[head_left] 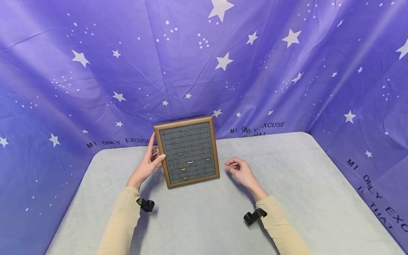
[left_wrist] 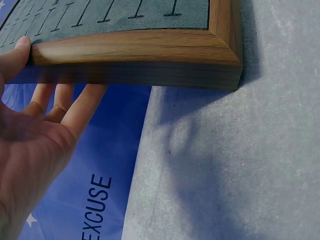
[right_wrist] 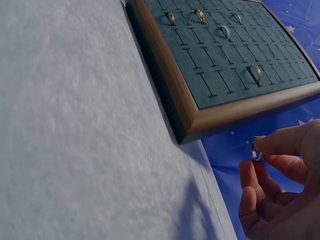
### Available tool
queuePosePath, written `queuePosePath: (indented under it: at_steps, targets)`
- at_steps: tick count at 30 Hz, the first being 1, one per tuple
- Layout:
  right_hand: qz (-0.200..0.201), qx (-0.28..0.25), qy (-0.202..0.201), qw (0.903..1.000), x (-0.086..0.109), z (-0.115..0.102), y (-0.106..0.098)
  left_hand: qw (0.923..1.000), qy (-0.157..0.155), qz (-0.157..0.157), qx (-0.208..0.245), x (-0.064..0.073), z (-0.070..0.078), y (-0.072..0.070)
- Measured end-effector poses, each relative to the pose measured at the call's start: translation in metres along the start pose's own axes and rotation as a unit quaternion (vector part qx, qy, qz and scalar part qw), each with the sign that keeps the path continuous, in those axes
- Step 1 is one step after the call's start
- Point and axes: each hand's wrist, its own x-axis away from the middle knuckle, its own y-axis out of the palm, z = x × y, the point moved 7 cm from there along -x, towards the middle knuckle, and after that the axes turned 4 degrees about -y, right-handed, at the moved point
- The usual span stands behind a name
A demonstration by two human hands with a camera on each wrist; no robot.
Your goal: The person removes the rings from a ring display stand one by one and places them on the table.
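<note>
A wooden-framed ring tray (head_left: pixel 194 182) with a dark slotted pad leans upright, tilted back, its lower edge at the table. My left hand (head_left: pixel 147 166) grips its left side, thumb on the front of the frame and fingers behind. Several rings stand in the slots, among them a gold ring (right_wrist: pixel 200 16) and a silver ring (right_wrist: pixel 225 32); many slots hold nothing. To the right of the tray, apart from it, my right hand (head_left: pixel 243 173) pinches a small silver-looking ring (right_wrist: pixel 257 158) between thumb and finger, the other fingers loosely curled.
A pale grey cloth-covered table (head_left: pixel 204 219) lies under both hands. Behind it and at the sides hangs a purple-blue curtain (head_left: pixel 178 56) with white stars and black lettering, close behind the tray. Each wrist wears a black camera (head_left: pixel 254 216).
</note>
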Motion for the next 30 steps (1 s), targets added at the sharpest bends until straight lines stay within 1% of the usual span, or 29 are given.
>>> queuePosePath:
  at_steps: [7,10,18,23,25,30]
  targets:
    - [-0.017,0.013,-0.002,0.9998,0.001,0.002,-0.009,1.0,-0.003,0.001,0.0,0.0,0.0,0.0]
    - [-0.014,0.019,0.002,0.9997,0.0,0.002,-0.015,1.0,-0.004,0.002,0.004,0.0,0.0,0.0]
    - [-0.007,0.034,-0.006,0.9994,0.003,0.006,-0.03,0.9998,-0.009,0.003,0.015,0.0,-0.004,-0.002]
    - [-0.008,0.045,0.001,0.999,0.005,0.009,-0.038,1.0,-0.002,-0.001,0.008,0.0,-0.002,-0.001]
    - [-0.008,0.045,0.005,0.9989,0.006,0.007,-0.041,1.0,0.001,-0.001,0.007,0.0,-0.001,-0.001]
    - [-0.006,0.044,0.009,0.999,0.012,-0.016,-0.049,0.9999,-0.002,0.0,0.013,-0.001,-0.001,-0.001]
